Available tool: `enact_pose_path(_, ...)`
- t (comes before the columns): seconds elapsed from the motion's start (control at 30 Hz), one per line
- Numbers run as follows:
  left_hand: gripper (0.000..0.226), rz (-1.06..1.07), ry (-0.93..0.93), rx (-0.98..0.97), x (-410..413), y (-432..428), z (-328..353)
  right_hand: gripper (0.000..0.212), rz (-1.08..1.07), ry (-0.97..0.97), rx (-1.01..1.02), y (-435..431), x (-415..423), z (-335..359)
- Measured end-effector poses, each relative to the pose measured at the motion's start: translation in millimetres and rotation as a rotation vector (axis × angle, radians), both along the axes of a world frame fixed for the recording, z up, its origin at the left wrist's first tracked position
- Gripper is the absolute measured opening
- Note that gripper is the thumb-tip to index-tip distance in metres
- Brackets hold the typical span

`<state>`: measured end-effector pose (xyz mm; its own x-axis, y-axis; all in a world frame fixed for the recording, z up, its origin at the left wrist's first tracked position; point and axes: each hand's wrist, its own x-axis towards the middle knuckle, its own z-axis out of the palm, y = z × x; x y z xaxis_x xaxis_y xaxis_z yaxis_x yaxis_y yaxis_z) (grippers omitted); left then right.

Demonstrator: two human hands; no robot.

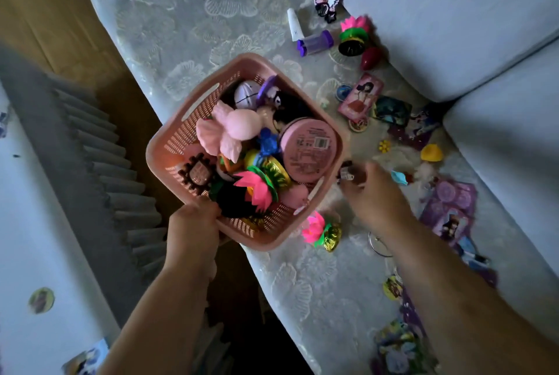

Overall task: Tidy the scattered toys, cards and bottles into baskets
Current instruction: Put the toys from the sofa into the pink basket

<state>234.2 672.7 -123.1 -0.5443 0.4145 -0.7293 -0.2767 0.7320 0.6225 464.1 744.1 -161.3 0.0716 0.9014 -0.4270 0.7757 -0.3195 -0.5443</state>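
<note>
As left hand (193, 228) grips basket (174, 140) (corner-on), right hand (373, 193) pinches toy (346, 173)

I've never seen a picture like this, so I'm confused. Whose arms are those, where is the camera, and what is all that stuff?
There is no machine here, just a person tidying up. The camera sits on their head, so you look down on their own arms. The left hand grips a corner of the pink basket, already full of toys. The fingers of the right hand pinch a small dark toy beside the basket. On the sofa cover lie cards, a purple bottle, a white tube and flower toys.
</note>
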Motion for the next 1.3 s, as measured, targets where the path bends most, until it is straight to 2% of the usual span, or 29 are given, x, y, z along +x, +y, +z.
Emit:
enact_pose_path(0.07,0.018,0.017,0.011,-0.011,-9,-3,-2,0.047,0.268,-0.122,-0.199,-40,-2,-39)
enact_pose_path(0.13,0.016,0.054,0.026,-0.026,-17,-8,-5,0.062,0.438,-0.226,-0.224,-74,-7,-68)
enact_pose_path(0.2,0.016,0.083,0.034,-0.032,-23,-13,-6,0.058,0.352,-0.147,-0.129,-87,-6,-84)
enact_pose_path(0.27,0.016,0.096,0.040,-0.034,-27,-17,-5,0.036,0.017,0.015,-0.071,-77,-5,-77)
enact_pose_path(0.37,0.017,0.102,0.024,-0.046,-23,-20,-2,0.036,-0.359,0.222,0.074,-48,-7,-40)
enact_pose_path(0.4,0.016,0.093,0.017,-0.048,-20,-21,-1,0.042,-0.394,0.274,0.159,-37,-13,-18)
enact_pose_path(0.47,0.016,0.064,-0.005,-0.051,-13,-20,3,0.049,-0.332,0.390,0.334,-21,-25,22)
enact_pose_path(0.57,0.018,0.010,-0.038,-0.040,-1,-14,11,0.057,-0.049,0.541,0.456,-5,-51,70)
enact_pose_path(0.63,0.018,-0.047,-0.018,-0.030,8,-8,18,0.067,0.155,0.453,0.504,1,-66,86)
enact_pose_path(0.73,0.017,-0.169,0.018,-0.022,19,3,32,0.076,0.384,0.214,0.524,3,-80,107)
enact_pose_path(0.83,0.022,-0.252,0.017,-0.006,26,12,42,0.073,0.522,-0.034,0.428,-3,-85,106)
enact_pose_path(0.9,0.023,-0.269,-0.013,0.002,31,18,49,0.063,0.477,-0.056,0.431,-7,-80,106)
enact_pose_path(1.1,0.010,-0.202,-0.084,0.003,40,31,68,0.029,0.136,0.139,0.638,-4,-40,128)
enact_pose_path(1.3,0.017,0.000,-0.181,0.065,17,59,82,0.023,-0.003,0.133,0.711,8,-19,131)
